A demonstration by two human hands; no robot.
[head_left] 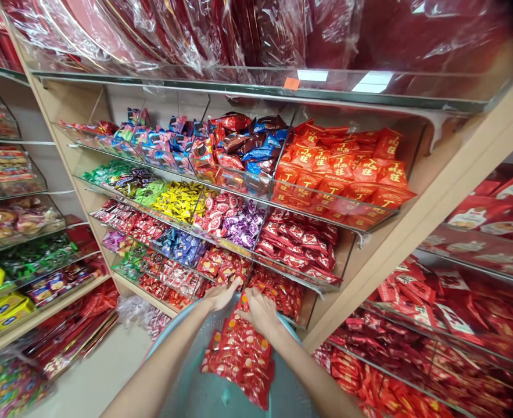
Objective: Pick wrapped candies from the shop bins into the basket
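A shelf (369, 255) of clear bins holds wrapped sweets. Below it a teal basin (204, 395) carries red packets (239, 354). Both hands rest at the pile's far end: the left hand (219, 296) loosely open, the right hand (260, 310) curled over the topmost packets.

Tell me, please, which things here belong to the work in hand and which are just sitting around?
In hand: left hand, right hand, red packets, pale basin, bottom bin.
Just there: yellow sweets, purple sweets, orange packs.
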